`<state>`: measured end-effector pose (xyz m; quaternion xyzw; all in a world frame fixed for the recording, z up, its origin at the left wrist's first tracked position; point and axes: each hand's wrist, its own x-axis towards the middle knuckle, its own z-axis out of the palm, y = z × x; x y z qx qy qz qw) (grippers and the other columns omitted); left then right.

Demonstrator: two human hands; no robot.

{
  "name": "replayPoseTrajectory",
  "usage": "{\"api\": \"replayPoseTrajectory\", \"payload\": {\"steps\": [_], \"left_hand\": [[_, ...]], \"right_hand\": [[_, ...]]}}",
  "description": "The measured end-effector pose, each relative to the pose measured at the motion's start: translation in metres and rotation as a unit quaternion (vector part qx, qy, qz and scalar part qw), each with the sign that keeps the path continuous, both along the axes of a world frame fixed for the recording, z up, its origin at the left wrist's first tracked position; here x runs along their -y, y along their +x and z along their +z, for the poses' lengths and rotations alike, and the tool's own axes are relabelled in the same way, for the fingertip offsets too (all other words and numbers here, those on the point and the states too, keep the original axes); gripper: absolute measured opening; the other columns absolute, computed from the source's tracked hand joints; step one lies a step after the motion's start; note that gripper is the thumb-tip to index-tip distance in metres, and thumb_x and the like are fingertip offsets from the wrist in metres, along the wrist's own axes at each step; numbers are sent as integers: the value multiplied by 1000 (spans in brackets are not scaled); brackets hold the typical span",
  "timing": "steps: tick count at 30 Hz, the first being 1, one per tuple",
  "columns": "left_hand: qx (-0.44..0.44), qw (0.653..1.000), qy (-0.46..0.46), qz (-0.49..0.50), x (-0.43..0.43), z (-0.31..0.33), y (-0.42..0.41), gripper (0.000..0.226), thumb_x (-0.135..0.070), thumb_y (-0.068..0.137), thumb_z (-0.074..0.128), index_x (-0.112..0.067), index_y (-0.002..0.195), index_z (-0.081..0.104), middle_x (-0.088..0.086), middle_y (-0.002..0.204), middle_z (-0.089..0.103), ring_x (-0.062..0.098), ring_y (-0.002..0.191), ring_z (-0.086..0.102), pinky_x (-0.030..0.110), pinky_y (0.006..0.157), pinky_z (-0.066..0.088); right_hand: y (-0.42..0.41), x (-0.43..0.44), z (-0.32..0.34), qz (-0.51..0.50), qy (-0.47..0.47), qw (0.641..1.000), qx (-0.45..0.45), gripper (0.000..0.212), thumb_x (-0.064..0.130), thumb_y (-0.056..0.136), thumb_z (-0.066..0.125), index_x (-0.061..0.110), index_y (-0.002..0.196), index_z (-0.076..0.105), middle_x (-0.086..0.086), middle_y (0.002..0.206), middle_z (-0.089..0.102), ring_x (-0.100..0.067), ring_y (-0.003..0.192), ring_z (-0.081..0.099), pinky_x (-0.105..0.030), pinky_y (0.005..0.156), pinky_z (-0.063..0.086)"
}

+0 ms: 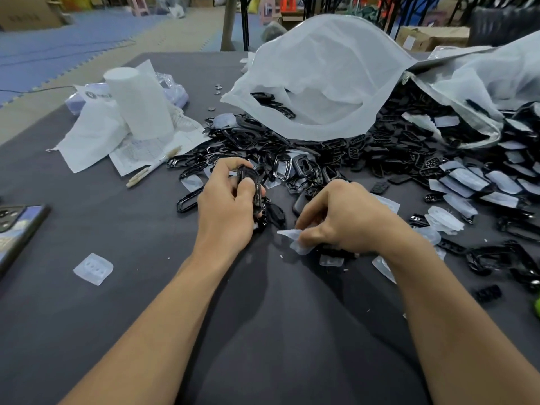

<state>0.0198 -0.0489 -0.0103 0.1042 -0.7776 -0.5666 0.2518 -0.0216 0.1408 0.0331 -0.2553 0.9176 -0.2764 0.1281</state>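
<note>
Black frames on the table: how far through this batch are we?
Seemingly done: black pieces with translucent pads on them lie at the right. In hand: the left hand grips a glossy black oval plastic frame; the right hand pinches a soft translucent pad. Left: a heap of bare black frames by the white plastic bag, so likely far from finished.

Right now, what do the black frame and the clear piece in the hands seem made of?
Black frame: likely hard plastic, glossy, with bright highlights along its rim. Clear piece: probably soft silicone or thin plastic, translucent and frosted, visibly bent.
</note>
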Motion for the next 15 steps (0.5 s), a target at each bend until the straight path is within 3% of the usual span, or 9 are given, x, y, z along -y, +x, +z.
{"api": "replayPoseTrajectory", "payload": {"steps": [2,5,7,11,15], "left_hand": [[-2,1000,-21,7,-1,1,-1,28,-14,97,49,-40,105,57,-10,79,76,13,56,66,29,56,56],[-8,1000,-23,-11,-6,1,0,29,-12,97,49,-39,103,57,-9,79,76,12,58,67,27,57,56],[-12,998,3,-56,-9,2,2,30,-11,94,49,-39,100,60,-3,77,76,16,57,65,30,55,55],[-5,984,80,-157,-12,3,3,32,-1,94,51,-29,97,66,8,72,73,20,52,60,32,46,51],[42,975,68,-206,-15,2,1,29,-1,95,55,-27,95,68,4,68,72,14,46,59,24,42,48]], "right_hand": [[0,-1,1,-3,-18,1000,23,16,29,68,93,36,77,82,20,61,71,7,60,64,-8,53,43],[-1,-2,2,-28,-54,998,34,14,29,68,92,37,76,82,16,65,74,-1,67,72,-23,68,60],[-3,-3,2,-47,-84,995,29,12,32,68,92,37,72,81,13,64,75,-3,65,72,-28,69,62],[-5,1,-5,-57,-152,986,40,16,34,68,94,26,68,80,1,58,72,-8,50,60,-28,56,51],[-8,-1,-6,-78,-276,954,85,15,21,74,91,15,67,80,-7,55,65,-11,44,46,-23,46,38]]}}
